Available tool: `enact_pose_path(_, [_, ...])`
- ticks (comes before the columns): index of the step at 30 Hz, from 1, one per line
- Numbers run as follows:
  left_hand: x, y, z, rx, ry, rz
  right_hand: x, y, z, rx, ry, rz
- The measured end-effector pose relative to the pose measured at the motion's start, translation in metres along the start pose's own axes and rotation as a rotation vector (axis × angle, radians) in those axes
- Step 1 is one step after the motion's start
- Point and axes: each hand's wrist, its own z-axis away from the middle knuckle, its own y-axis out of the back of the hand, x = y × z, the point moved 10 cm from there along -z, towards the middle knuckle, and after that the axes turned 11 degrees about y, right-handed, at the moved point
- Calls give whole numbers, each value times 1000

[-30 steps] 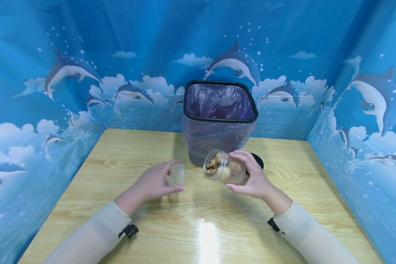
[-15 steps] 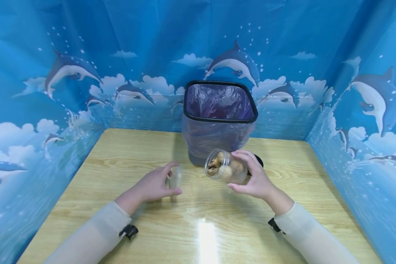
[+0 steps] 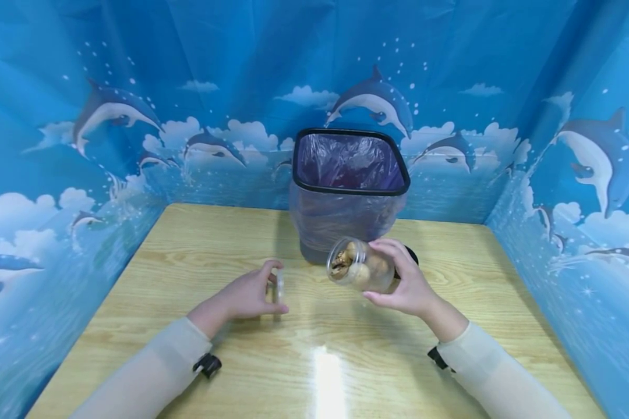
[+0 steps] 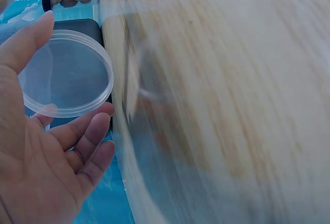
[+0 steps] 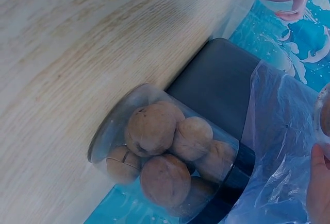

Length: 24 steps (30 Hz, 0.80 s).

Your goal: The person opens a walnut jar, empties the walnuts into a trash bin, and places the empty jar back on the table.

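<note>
In your right hand [image 3: 406, 285] lay the jar [image 3: 375, 276], uncapped and tipped on its side, its mouth turned toward your left hand [image 3: 243, 295]. Your thumb and fingers were curled round its body. The nuts [image 3: 342, 265] crowded close to that mouth, so a little more tilt, or a jolt, could have rolled some out onto the table [image 3: 267, 361]. The smooth wall seemed likely to slide, too, if your grip had loosened.

Apart from the jar's mouth, your left hand pinched the lid [image 4: 67, 74] between thumb and finger, the disc up on edge. Held only by its rim, it could have twisted or dropped had the pinch slackened, and a knock against the jar might have shaken nuts loose.

Just beyond your right hand stood a second jar [image 5: 165, 154], capped in black; a backward swing of your knuckles might have toppled it. Ahead, between your hands and the backdrop [image 3: 230, 70], stood the bin [image 3: 348, 191]; a forward push could have bumped it.
</note>
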Motion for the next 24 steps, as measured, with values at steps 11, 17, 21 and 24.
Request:
enact_pose_path(11, [-3, -6, -4, -37, -5, 22, -3, 0, -1, 27, 37, 6])
enact_pose_path(17, [-9, -7, -5, -54, 10, 70, -5, 2, -2, 29, 57, 15])
enact_pose_path(21, [-16, -8, -5, -93, 33, 166, -4, 2, -2, 17, 47, 0])
enact_pose_path(24, [-21, -8, -5, -128, 40, 249, -3, 1, -2, 6, 33, -4])
